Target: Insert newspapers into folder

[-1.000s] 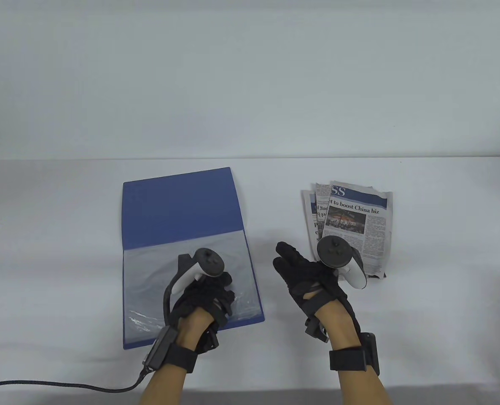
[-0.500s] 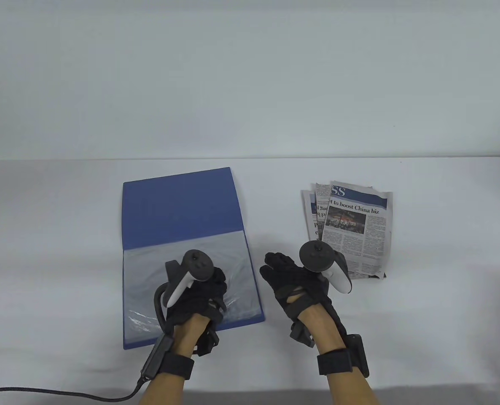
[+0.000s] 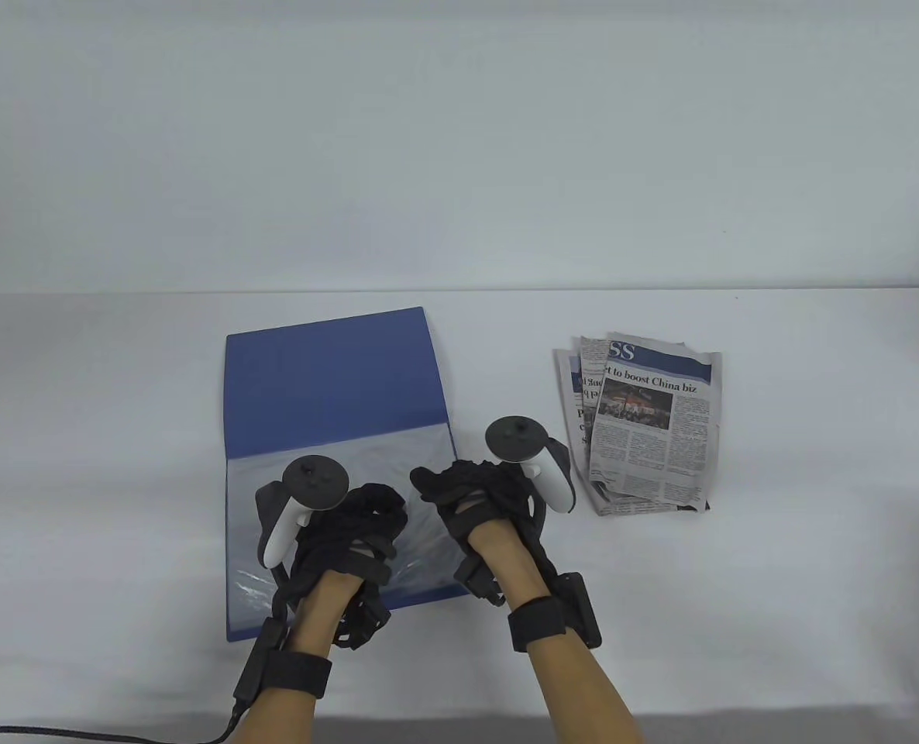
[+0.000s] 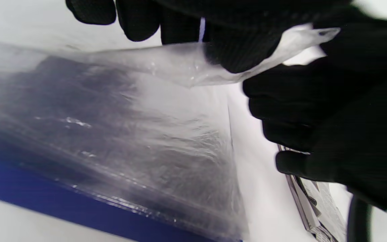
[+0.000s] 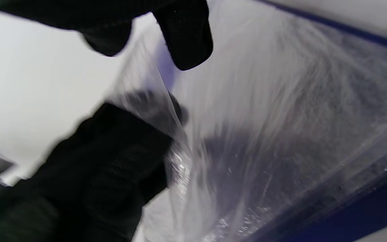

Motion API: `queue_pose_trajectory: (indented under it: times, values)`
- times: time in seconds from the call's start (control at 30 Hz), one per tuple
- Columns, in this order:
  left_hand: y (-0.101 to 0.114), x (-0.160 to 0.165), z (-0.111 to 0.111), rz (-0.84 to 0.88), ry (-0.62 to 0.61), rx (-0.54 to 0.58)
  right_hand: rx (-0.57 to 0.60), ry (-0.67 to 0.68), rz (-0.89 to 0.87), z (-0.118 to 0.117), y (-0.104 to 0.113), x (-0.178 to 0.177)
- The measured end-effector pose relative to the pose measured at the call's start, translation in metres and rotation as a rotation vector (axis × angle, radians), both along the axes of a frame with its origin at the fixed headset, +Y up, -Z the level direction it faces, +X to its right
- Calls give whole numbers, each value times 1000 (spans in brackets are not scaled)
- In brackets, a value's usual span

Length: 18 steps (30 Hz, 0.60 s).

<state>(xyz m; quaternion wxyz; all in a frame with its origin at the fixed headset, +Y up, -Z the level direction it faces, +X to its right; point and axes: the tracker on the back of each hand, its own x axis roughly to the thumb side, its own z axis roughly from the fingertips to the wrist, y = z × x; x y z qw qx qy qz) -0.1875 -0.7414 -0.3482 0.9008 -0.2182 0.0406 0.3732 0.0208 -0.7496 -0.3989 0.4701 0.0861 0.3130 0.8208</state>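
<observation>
The right hand (image 3: 479, 492), brought across from beside the newspapers (image 3: 645, 422), now pinches the open folder (image 3: 328, 380)'s clear sleeve (image 4: 166, 67) with the left hand (image 3: 351, 535), apparently being parted while the papers lie untouched nearby.

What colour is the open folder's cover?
Blue; the folder cover shows best in the table view, with clear plastic sleeves lying over its near half.

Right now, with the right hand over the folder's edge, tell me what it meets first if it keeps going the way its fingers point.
Probably the left hand: the right hand points leftward across the open blue folder's clear plastic sleeve, whose lifted corner both hands appear to hold. Depth is unclear.
</observation>
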Motion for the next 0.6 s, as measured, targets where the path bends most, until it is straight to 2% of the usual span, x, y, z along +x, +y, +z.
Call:
queue_pose_trajectory:
  times: [0.2,0.33,0.37,0.47,0.6]
  values:
    - [2,-7,3,55,93,-24,64,-28,-55,4,-7,-1]
    - [1,-14,7,145,177,-40,94,-44,-2,6,-5,7]
    - [1,-16,7,159,180,-37,110,-34,57,7,-4,10]
    - [-3,-15,4,197,110,-49,54,55,302,10,-6,12]
    - [-3,-4,3,75,10,-54,62,21,320,12,-1,20]
